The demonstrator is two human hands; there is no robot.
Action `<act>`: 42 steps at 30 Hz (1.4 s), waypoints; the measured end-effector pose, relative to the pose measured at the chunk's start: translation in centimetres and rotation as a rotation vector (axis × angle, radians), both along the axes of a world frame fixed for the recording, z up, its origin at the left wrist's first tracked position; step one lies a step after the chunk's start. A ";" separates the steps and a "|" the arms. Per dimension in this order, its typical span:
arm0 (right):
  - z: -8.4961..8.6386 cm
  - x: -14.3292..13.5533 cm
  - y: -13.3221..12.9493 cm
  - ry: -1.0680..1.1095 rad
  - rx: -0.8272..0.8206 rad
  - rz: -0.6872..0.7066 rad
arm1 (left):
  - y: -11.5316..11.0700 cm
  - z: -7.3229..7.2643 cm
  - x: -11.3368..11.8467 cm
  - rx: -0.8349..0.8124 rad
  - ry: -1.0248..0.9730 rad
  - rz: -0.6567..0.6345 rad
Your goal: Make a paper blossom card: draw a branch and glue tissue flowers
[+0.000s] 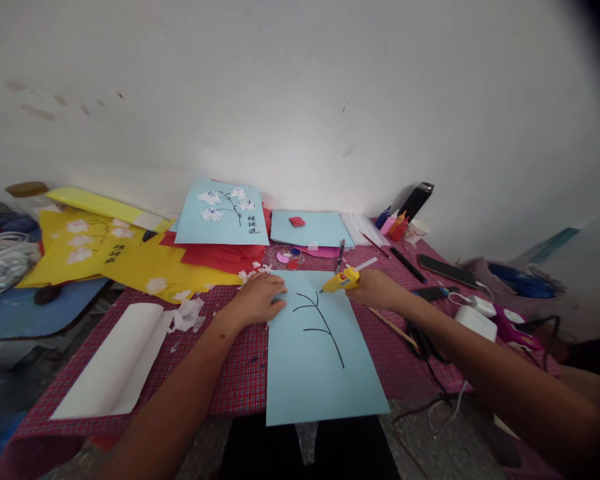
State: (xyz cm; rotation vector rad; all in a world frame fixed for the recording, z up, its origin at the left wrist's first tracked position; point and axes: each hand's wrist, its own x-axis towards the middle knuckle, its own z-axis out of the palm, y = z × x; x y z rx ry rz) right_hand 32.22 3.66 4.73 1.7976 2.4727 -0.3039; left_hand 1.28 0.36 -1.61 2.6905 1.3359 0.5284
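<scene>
My right hand (pixel 374 289) grips a yellow glue gun (pixel 342 279), a translucent glue stick (pixel 367 263) jutting from its back. The nozzle points at the top of a black branch drawing on a light blue sheet of paper (pixel 310 380); whether it touches cannot be told. At the sheet's upper left edge rests my left hand (pixel 260 298), its fingers stretched out and holding nothing I can see. Small crumpled white paper bits (pixel 253 271) lie just beyond it. The blue sheet overhangs the table's front edge a little.
A finished blue flower picture (pixel 223 220) lies on red paper, with yellow flower pictures (pixel 95 243) to its left. A folded white sheet (pixel 113 360) lies front left. At right are paint bottles (pixel 397 227), a phone (pixel 447 271), chargers (pixel 477 320) and cables.
</scene>
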 end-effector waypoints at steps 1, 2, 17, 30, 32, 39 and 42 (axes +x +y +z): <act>0.0 0.0 0.0 -0.001 0.003 -0.001 | 0.0 0.0 0.0 0.002 0.000 0.000; -0.1 0.0 0.1 -0.005 0.002 -0.002 | 0.0 0.0 0.0 0.004 0.000 0.001; -0.2 0.2 0.1 -0.031 -0.004 -0.027 | 0.0 0.0 0.0 0.000 -0.001 0.005; -0.4 0.2 0.2 -0.019 0.008 0.000 | 0.1 -0.1 0.0 0.003 0.002 -0.001; -0.3 0.2 0.2 -0.019 0.011 0.005 | 0.0 -0.1 0.0 0.004 0.002 0.001; 0.1 -0.2 0.0 -0.047 -0.009 -0.001 | 0.0 0.0 0.1 -0.005 0.003 0.002; 0.3 -0.4 0.0 -0.071 -0.007 -0.009 | 0.0 0.0 0.1 -0.010 -0.003 0.009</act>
